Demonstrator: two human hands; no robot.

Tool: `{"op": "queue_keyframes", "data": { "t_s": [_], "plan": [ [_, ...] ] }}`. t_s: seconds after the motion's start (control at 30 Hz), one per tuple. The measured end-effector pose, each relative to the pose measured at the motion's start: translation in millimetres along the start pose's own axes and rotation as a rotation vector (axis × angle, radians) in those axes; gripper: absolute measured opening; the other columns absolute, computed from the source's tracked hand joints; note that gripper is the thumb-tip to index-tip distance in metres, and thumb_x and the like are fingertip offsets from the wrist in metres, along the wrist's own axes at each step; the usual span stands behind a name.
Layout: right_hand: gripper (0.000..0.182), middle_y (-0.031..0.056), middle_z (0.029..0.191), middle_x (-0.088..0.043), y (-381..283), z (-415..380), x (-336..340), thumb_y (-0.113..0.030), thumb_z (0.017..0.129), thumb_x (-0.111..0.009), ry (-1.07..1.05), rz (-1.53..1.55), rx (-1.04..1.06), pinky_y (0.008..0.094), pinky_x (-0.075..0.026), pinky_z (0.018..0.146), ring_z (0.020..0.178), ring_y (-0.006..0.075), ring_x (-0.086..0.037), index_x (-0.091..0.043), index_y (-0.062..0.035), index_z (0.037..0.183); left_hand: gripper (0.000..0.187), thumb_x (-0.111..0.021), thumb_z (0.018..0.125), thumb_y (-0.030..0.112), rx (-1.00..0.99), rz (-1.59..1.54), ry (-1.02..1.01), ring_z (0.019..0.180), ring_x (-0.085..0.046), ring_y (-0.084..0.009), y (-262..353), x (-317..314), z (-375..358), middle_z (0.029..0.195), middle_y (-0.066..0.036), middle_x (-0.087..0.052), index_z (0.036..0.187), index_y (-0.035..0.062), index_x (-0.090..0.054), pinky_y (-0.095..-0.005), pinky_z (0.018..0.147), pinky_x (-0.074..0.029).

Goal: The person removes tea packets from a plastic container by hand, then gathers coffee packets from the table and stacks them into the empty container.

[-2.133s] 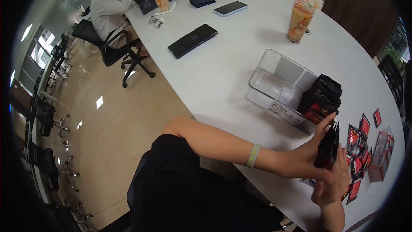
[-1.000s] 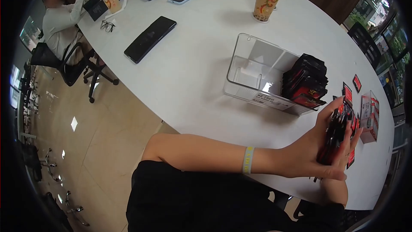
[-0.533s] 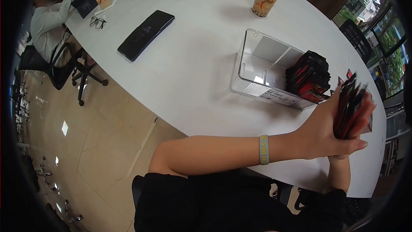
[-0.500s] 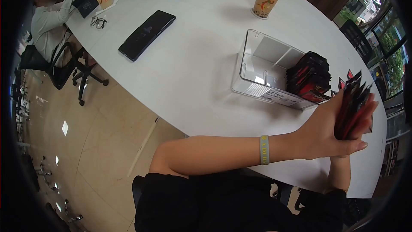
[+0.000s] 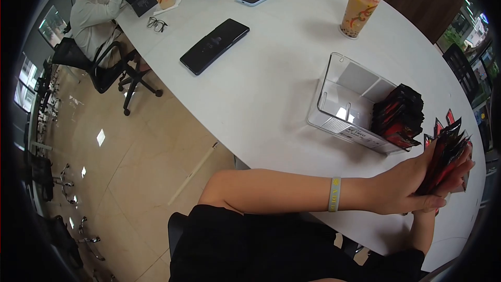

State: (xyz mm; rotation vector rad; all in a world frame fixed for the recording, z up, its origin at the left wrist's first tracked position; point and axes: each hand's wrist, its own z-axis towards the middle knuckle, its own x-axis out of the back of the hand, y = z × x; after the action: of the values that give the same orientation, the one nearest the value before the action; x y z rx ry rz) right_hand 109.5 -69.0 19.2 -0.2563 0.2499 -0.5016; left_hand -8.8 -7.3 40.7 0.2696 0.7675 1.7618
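Clear bin [image 5: 334, 91] of packets [image 5: 399, 115] just beyond sachet-filled hands [image 5: 417, 185].

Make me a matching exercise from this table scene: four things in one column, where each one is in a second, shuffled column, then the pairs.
Things:
1. stack of sachets
2. clear bin
3. drink cup
4. eyeglasses

Places:
A. far end of the table, near the seated person
B. pressed between the left hand and right hand
C. on the table, with dark sachets at one end
D. upright beyond the bin

Pairs: 1-B, 2-C, 3-D, 4-A
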Motion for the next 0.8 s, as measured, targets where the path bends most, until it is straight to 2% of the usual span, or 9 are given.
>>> {"op": "queue_keyframes", "data": {
  "t_s": [0.07, 0.1, 0.2, 0.27, 0.47, 0.5, 0.53, 0.67, 0.8],
  "plan": [
    [0.067, 0.0178, 0.144, -0.015, -13.2, 7.0, 63.0, -0.057, 0.09, -0.008, -0.226, -0.661, -0.383, 0.0438, -0.028, 0.103, 0.129, 0.0307, -0.028, 0.003, -0.0168, 0.142, 0.072, -0.059, 0.081, 0.035, 0.118, -0.073, -0.021, 0.104, -0.048, -0.0352, 4.1, 1.0, -1.9, 0.114, -0.022, -0.044, 0.129, -0.0049, -0.023, -0.0379, 0.089, -0.038],
    [0.061, 0.0143, 0.147, -0.008, -15.9, 10.4, 64.4, -0.055, 0.091, -0.009, -0.358, -0.616, -0.291, 0.0443, -0.025, 0.104, 0.131, 0.0318, -0.021, 0.004, -0.025, 0.142, 0.069, -0.057, 0.082, 0.038, 0.231, -0.155, -0.039, 0.103, -0.046, -0.0351, 4.8, 0.9, -2.4, 0.115, -0.022, -0.042, 0.126, -0.0055, -0.027, -0.038, 0.089, -0.037],
    [0.064, 0.0146, 0.146, -0.008, -14.9, 6.2, 80.5, -0.058, 0.089, -0.011, -0.241, -0.43, -0.491, 0.0448, -0.025, 0.105, 0.131, 0.0317, -0.022, 0.003, -0.0247, 0.142, 0.06, -0.061, 0.08, 0.033, 0.06, 0.219, -0.059, 0.094, -0.046, -0.0317, -5.7, 4.1, -3.0, 0.105, -0.018, -0.043, 0.119, -0.0052, -0.036, -0.0377, 0.084, -0.039],
    [0.073, 0.0149, 0.145, -0.015, -12.7, 7.1, 79.3, -0.065, 0.085, -0.011, -0.265, -0.603, -0.404, 0.0452, -0.027, 0.103, 0.128, 0.0313, -0.028, -0.001, -0.0207, 0.142, 0.055, -0.063, 0.079, 0.03, 0.158, 0.188, -0.118, 0.097, -0.045, -0.0307, -1.8, 9.6, 1.1, 0.105, -0.016, -0.042, 0.115, -0.0045, -0.04, -0.0369, 0.085, -0.039],
    [0.081, 0.0181, 0.141, -0.024, 18.3, 25.2, 95.2, -0.067, 0.084, -0.008, -0.464, 0.364, 0.254, 0.0429, -0.037, 0.098, 0.124, 0.0326, -0.036, -0.01, -0.0094, 0.141, 0.044, -0.063, 0.075, 0.016, 0.267, 0.114, -0.234, 0.099, -0.042, -0.0307, 6.6, 16.9, 7.5, 0.108, -0.016, -0.036, 0.108, -0.0068, -0.043, -0.0362, 0.087, -0.038],
    [0.08, 0.0182, 0.141, -0.024, 21.1, 26.1, 95.9, -0.066, 0.085, -0.008, -0.461, 0.377, 0.282, 0.0432, -0.037, 0.099, 0.124, 0.0328, -0.035, -0.01, -0.0091, 0.141, 0.045, -0.061, 0.075, 0.014, 0.149, 0.195, -0.23, 0.099, -0.041, -0.0313, -2.0, 13.4, 4.9, 0.107, -0.017, -0.035, 0.108, -0.009, -0.041, -0.0363, 0.087, -0.037],
    [0.08, 0.0183, 0.141, -0.024, 21.7, 24.4, 94.1, -0.065, 0.085, -0.009, -0.425, 0.287, 0.255, 0.0434, -0.037, 0.099, 0.124, 0.033, -0.035, -0.01, -0.0088, 0.141, 0.047, -0.06, 0.075, 0.013, 0.031, 0.281, -0.228, 0.099, -0.041, -0.0319, -3.5, 13.9, 4.1, 0.106, -0.019, -0.034, 0.109, -0.0112, -0.038, -0.0363, 0.088, -0.036],
    [0.078, 0.0187, 0.141, -0.023, 21.9, 10.1, 85.0, -0.063, 0.086, -0.011, -0.274, -0.296, -0.016, 0.0444, -0.035, 0.099, 0.124, 0.0338, -0.034, -0.009, -0.0076, 0.141, 0.054, -0.051, 0.079, 0.013, 0.074, 0.255, -0.236, 0.102, -0.038, -0.0374, -19.4, 12.9, 0.4, 0.106, -0.024, -0.032, 0.114, -0.0191, -0.026, -0.0389, 0.093, -0.032],
    [0.076, 0.0192, 0.141, -0.022, 30.6, 6.3, 79.5, -0.06, 0.087, -0.013, -0.258, -0.41, -0.119, 0.0455, -0.034, 0.1, 0.125, 0.0346, -0.033, -0.009, -0.0063, 0.14, 0.061, -0.05, 0.08, 0.017, 0.123, 0.212, -0.198, 0.115, -0.031, -0.044, -28.3, 15.6, -2.8, 0.118, -0.034, -0.03, 0.118, -0.0218, -0.022, -0.0403, 0.102, -0.025]
  ]
}}
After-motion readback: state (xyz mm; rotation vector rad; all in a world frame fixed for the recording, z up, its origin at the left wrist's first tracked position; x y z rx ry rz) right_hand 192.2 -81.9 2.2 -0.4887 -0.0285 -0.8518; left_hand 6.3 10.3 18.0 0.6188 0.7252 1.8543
